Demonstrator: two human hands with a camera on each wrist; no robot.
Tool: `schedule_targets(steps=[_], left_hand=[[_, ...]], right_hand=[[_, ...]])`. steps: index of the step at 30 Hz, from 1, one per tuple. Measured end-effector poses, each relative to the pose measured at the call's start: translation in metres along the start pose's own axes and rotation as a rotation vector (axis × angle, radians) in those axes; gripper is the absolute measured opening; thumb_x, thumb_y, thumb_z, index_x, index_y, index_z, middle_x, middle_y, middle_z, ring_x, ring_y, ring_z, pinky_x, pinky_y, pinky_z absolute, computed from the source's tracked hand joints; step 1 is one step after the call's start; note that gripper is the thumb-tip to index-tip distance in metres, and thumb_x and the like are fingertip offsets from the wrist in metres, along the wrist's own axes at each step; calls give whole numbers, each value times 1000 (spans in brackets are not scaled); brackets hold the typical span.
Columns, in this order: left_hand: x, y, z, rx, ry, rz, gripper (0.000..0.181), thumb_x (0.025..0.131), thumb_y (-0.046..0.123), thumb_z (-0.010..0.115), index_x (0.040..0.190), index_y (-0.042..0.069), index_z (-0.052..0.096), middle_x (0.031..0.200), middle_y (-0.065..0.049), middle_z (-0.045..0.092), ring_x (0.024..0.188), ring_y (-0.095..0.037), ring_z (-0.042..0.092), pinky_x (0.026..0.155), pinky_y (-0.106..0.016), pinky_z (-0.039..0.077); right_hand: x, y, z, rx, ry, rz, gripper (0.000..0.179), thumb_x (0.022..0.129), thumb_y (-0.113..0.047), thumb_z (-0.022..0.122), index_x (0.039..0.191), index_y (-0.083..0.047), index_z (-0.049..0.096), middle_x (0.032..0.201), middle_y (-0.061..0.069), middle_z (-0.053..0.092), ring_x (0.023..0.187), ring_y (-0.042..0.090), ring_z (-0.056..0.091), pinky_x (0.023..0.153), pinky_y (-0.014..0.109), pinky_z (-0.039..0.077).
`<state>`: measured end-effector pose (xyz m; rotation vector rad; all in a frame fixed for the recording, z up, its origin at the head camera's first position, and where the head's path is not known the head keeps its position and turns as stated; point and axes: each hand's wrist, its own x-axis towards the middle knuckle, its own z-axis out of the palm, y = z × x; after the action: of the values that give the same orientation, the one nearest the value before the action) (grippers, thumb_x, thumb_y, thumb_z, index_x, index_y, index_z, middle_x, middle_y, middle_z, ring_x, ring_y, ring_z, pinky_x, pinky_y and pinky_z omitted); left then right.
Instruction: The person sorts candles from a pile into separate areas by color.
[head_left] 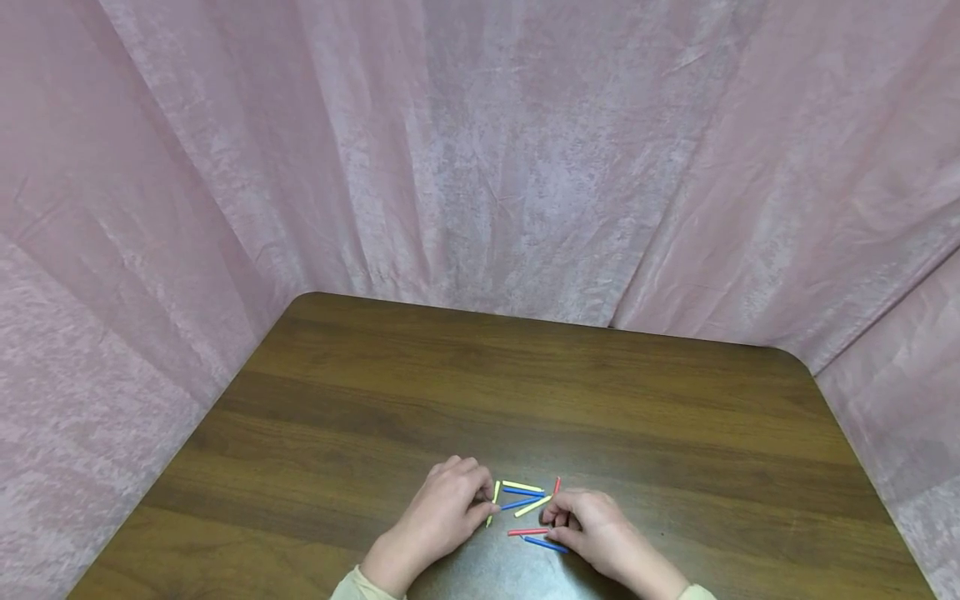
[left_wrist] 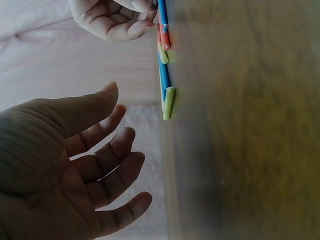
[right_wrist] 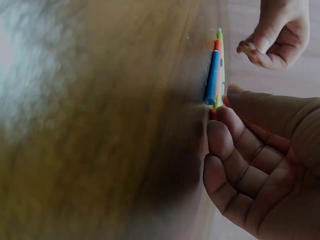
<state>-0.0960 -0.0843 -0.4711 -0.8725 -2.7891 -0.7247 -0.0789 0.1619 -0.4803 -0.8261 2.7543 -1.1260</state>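
Observation:
Several thin red, blue and yellow sticks, candle-like in shape, lie loosely between the two hands. My left hand [head_left: 447, 502] is beside an upright-running yellow stick [head_left: 496, 490] at the left of the group; in the left wrist view its fingers are spread, relaxed and hold nothing. On the other side, my right hand [head_left: 592, 527] has loosely bent fingers, with thumb and forefinger slightly apart. Its thumb tip is right at the end of a red stick [head_left: 527, 532]. Just below lies a blue stick [head_left: 545, 544]. Another red stick [head_left: 557, 485] stands out beyond the right forefinger.
Farther in, a yellow stick [head_left: 522, 486] lies alongside a blue one, with a slanting yellow stick [head_left: 532, 506] nearer the right hand. They all lie on a brown wooden table [head_left: 480, 383]. Pink curtains [head_left: 510, 167] hang behind the table and at both sides.

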Motion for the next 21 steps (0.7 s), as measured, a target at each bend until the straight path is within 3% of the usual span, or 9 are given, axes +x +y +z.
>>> schedule_targets(steps=[5,10,21], left_hand=[[0,1,0,-1,7,10,24,77,25,80,75,23,57,70,15,41,70,-4,40,71,-30,40],[0,1,1,-11,11,14,24,77,24,81,74,23,56,69,15,41,70,-4,39,71,-30,40],[0,1,1,-64,-28,9,21,78,22,80,77,21,60,71,13,47,70,-3,40,66,-23,38]], right_hand=[[2,-1,2,-57,-4,-15,17,77,-9,78,77,-18,64,68,-18,49,62,-6,43,56,18,39],[4,-2,3,-81,-26,29,15,76,-11,78,76,-18,65,66,-19,48,61,-6,43,56,19,38],[8,-1,6,-115,-39,63,22,74,-11,80,70,-21,61,61,-19,46,57,-5,41,53,20,35]])
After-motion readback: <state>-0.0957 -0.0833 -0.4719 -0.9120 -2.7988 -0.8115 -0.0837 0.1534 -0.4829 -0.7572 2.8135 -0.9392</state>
